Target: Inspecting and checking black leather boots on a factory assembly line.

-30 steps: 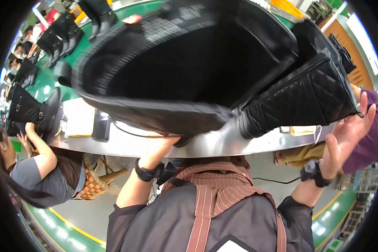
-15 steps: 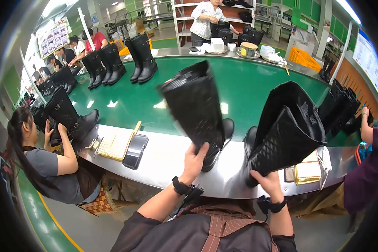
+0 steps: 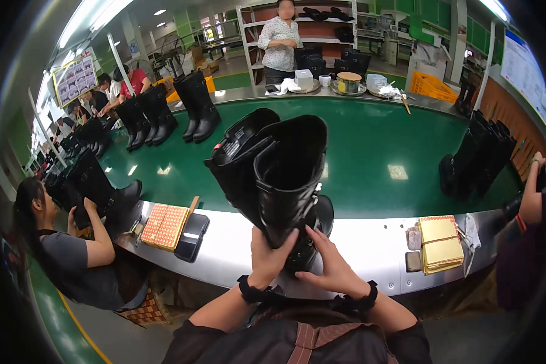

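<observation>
A pair of tall black boots [image 3: 291,176] stands together in front of me, shafts tilted slightly left, the right one's open top facing me. My left hand [image 3: 269,258] is wrapped round the lower shaft of the left boot. Against the lower part of the right boot lies my right hand [image 3: 335,262], thumb and fingers bent around its heel area; its fingertips are partly hidden. One toe shows past the shafts, over the steel edge [image 3: 364,249].
More black boots stand at the far left and on the right [image 3: 476,158] of the green belt [image 3: 370,133]. Left lie a patterned paper stack [image 3: 164,225] and a black tray [image 3: 192,239]; right, a yellow pad stack [image 3: 440,246]. Co-workers sit on both sides; another person [image 3: 279,42] stands opposite.
The right-hand boot has come left, beside the other one. My right hand has moved left with it, and both boots now stand side by side. The person opposite has straightened up.
</observation>
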The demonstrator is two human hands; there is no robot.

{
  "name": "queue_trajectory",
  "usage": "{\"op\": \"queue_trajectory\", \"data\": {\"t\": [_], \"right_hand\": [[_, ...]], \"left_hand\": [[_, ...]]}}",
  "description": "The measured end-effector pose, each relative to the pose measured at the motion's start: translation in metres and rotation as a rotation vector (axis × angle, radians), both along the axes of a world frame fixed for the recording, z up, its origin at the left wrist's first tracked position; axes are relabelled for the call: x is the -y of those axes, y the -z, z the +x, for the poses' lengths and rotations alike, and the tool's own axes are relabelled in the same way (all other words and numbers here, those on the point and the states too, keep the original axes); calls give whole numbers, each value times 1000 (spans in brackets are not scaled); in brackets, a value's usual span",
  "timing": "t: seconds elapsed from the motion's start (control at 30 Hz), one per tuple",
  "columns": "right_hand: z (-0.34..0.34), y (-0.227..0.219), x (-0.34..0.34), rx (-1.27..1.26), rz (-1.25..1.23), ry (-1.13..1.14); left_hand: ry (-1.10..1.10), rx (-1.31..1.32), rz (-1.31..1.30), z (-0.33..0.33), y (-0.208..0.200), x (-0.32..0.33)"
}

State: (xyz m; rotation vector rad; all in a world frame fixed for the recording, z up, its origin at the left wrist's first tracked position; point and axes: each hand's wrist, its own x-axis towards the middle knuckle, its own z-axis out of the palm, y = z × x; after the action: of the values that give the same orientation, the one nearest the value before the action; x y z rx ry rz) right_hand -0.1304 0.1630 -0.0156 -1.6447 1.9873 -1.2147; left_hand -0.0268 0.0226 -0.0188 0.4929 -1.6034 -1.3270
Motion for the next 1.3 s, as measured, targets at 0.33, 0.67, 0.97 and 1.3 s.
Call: {"op": "queue_trajectory", "data": {"t": [0.33,0.67,0.97,1.3], "right_hand": [[-122,74,-14,932,-309,422],[-122,86,-9,816,-37,434],[-126,71,-12,652,41,431],[-123,95,-10,771,-17,433]], "left_hand": [[-105,37,36,-101,-71,184],[-737,588,-492,-335,24,410],[-537,467,-268,-373,42,426],[50,772,281,-270,-29,294]]}}
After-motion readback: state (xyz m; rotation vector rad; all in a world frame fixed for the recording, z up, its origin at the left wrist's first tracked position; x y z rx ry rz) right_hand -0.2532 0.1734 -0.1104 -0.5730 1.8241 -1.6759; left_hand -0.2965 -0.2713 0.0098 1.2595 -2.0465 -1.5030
